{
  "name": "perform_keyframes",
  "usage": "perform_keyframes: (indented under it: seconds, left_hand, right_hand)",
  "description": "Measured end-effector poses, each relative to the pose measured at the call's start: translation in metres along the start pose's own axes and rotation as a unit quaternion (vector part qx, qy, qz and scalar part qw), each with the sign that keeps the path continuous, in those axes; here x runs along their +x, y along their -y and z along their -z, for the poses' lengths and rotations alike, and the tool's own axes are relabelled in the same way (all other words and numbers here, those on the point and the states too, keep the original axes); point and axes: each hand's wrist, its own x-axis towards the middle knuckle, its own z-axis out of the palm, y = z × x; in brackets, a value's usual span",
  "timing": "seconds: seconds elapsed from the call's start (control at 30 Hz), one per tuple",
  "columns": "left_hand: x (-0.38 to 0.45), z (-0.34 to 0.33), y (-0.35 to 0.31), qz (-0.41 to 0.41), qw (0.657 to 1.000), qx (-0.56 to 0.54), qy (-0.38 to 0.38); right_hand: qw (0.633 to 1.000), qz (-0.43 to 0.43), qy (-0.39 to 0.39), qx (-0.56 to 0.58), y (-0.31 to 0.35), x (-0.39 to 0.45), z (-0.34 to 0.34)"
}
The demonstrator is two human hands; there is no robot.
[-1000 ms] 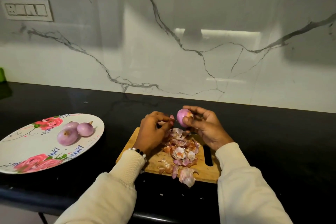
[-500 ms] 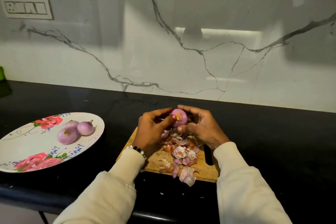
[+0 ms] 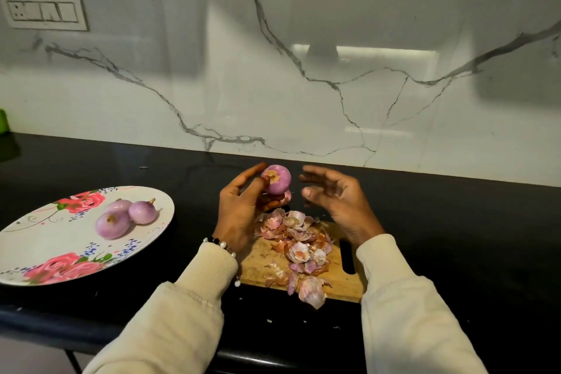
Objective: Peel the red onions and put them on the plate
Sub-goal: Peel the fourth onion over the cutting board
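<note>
My left hand [image 3: 239, 209] holds a peeled purple-red onion [image 3: 277, 180] between thumb and fingers, above the far end of the wooden cutting board [image 3: 258, 264]. My right hand [image 3: 337, 200] hovers just right of the onion, fingers loosely spread, touching nothing. A heap of onion skins [image 3: 299, 246] covers the board. At the left lies the floral plate [image 3: 45, 240] with three peeled onions [image 3: 121, 217] grouped near its far right side.
The black counter [image 3: 455, 237] runs the full width, with a white marble wall behind. A loose skin [image 3: 312, 293] hangs over the board's near edge. A switch panel [image 3: 44, 12] is on the wall at upper left. Something green [image 3: 3, 121] shows at the far left edge.
My right hand has let go of the onion and drawn away to the right. The onion has passed into my left hand alone.
</note>
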Motion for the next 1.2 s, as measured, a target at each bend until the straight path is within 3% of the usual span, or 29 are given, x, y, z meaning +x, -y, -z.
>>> perform_keyframes:
  seconds: [0.17,0.37,0.67,1.0,1.13,1.2]
  left_hand:
    - [-0.003,-0.003,0.003,0.004,0.995,0.091,0.045]
    - [-0.003,0.000,0.006,-0.083,0.971,0.221,0.049]
    - [0.001,0.008,0.014,-0.144,0.896,0.409,0.093]
    - [-0.005,0.004,0.015,-0.213,0.782,0.573,0.122]
    - [-0.005,0.004,0.016,-0.224,0.769,0.588,0.117]
    - [-0.004,0.006,0.017,-0.226,0.787,0.566,0.097]
  right_hand:
    - [0.999,0.016,0.019,-0.045,-0.003,0.000,-0.009]
    - [0.995,0.028,0.009,-0.092,-0.008,0.000,-0.008]
    - [0.974,0.049,0.011,-0.221,-0.010,-0.002,-0.007]
    - [0.951,0.101,0.037,-0.290,-0.011,-0.005,-0.007]
    - [0.947,0.108,0.029,-0.301,-0.012,-0.006,-0.008]
    - [0.951,0.105,0.022,-0.289,-0.012,-0.006,-0.009]
